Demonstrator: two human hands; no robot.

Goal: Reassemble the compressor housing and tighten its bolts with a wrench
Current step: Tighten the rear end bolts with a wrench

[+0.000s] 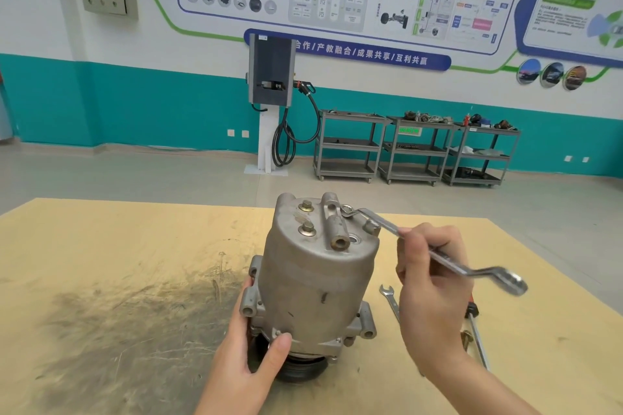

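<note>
I can't see the bolt under the wrench (435, 254) ring. The compressor (317, 280) hides most of my left fingers (281, 344) and its own pulley (303, 371). Right of it, my right hand (433, 293) covers part of a spanner (389, 298).

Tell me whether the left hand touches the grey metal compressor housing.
Touching: the head view shows the left hand gripping the grey metal compressor housing at its base flange.

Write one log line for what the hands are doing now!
left hand grips compressor base | right hand holds wrench | wrench on top bolt
</note>
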